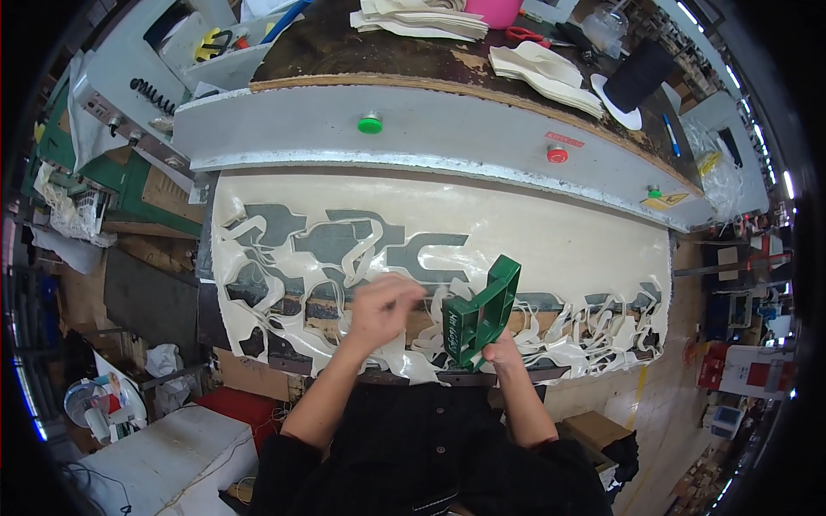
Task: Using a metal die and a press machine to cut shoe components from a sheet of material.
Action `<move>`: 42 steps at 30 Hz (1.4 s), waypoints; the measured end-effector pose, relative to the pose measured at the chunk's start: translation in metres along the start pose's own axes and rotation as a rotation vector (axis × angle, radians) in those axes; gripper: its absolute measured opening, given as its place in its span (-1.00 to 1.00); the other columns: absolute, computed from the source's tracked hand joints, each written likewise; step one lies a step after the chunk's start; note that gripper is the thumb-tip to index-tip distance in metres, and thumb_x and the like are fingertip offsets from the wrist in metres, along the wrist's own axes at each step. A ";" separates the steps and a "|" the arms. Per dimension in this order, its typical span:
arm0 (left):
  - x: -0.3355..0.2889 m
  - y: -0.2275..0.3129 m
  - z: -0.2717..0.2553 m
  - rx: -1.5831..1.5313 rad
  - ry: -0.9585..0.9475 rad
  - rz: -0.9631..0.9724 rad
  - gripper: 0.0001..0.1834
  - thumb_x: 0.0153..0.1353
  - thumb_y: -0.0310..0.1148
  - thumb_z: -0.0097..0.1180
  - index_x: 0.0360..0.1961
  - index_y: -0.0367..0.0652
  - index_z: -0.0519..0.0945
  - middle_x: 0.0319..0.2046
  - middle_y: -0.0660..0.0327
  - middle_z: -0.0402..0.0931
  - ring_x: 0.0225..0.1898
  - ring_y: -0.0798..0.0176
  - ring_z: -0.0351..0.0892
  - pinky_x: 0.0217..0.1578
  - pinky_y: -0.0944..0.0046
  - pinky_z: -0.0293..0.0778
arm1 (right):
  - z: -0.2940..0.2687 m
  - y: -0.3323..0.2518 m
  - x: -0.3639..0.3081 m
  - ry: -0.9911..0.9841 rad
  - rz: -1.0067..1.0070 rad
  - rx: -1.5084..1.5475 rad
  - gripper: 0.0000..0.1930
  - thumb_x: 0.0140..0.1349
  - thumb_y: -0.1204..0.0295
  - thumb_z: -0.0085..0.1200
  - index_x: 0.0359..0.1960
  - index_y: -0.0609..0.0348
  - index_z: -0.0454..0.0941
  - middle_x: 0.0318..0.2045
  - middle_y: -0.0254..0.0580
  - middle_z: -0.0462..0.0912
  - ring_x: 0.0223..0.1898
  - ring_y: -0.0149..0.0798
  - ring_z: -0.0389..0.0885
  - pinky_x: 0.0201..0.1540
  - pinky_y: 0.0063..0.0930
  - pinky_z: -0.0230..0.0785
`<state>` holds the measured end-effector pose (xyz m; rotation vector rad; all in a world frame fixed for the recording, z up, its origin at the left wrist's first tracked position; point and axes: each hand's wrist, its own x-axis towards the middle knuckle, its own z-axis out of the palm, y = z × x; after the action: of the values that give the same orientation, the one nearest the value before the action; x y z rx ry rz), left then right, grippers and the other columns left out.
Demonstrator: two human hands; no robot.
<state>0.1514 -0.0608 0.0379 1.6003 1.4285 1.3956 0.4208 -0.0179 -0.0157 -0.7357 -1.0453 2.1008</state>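
Note:
My right hand (504,351) is closed around the lower end of a green cutting die (465,327), a hollow shaped frame with handwriting on its side. The die stands tilted above the front part of a cream sheet of material (533,228). To the left of it, my left hand (380,311) hovers over the sheet with fingers curled and pinched together. Whether anything is between those fingers is hidden. Under and around both hands, the sheet has several shaped holes showing a dark grey surface (344,239). Curled strips of cream scrap (602,331) lie along its front edge.
A grey machine beam (456,129) spans the far side, with green buttons (370,125) and a red button (557,154). On its dark top lie stacked cream pieces (551,73), red-handled scissors (527,35) and a black cylinder (639,76). A small fan (90,408) stands at left.

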 end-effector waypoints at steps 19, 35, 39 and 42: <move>0.012 -0.083 -0.065 0.734 0.437 -0.210 -0.21 0.14 -0.36 0.48 0.41 -0.25 0.47 0.28 -0.13 0.51 0.31 -0.26 0.48 0.34 -0.12 0.38 | -0.092 -0.061 0.081 -0.128 0.226 -0.359 -0.28 0.14 0.28 0.63 0.26 0.36 0.57 0.02 -0.21 0.79 0.01 -0.32 0.73 0.11 -0.37 0.62; 0.068 -0.089 0.074 0.504 -0.234 -0.086 -0.60 0.16 -0.38 0.45 0.04 -0.17 0.70 -0.08 0.12 0.53 0.03 -0.04 0.61 -0.05 -0.06 0.56 | -0.125 -0.095 0.180 0.008 0.146 -1.058 -0.25 -0.01 0.20 0.70 0.21 0.22 0.65 0.05 -0.13 0.77 0.07 -0.27 0.69 0.21 -0.33 0.52; 0.062 -0.112 0.087 0.551 -0.182 -0.063 -0.61 0.17 -0.41 0.44 0.04 -0.18 0.69 0.00 0.12 0.55 0.06 -0.06 0.60 -0.03 -0.02 0.57 | -0.112 -0.070 0.147 0.083 -0.278 -1.333 -0.15 -0.09 0.25 0.67 0.32 0.10 0.57 0.27 0.01 0.65 0.33 0.12 0.57 0.43 -0.14 0.39; 0.043 -0.118 0.103 0.432 0.091 -0.048 -0.57 0.17 -0.37 0.48 0.07 -0.17 0.71 0.05 0.11 0.61 0.10 -0.05 0.62 0.10 -0.01 0.51 | -0.120 -0.046 0.134 0.181 -0.339 -1.458 -0.11 -0.01 0.33 0.59 0.43 0.10 0.47 0.35 0.04 0.58 0.44 0.21 0.42 0.53 -0.05 0.23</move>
<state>0.2024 0.0328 -0.0847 1.7610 1.9091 1.2000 0.4389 0.1606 -0.0653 -1.1978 -2.3323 0.6850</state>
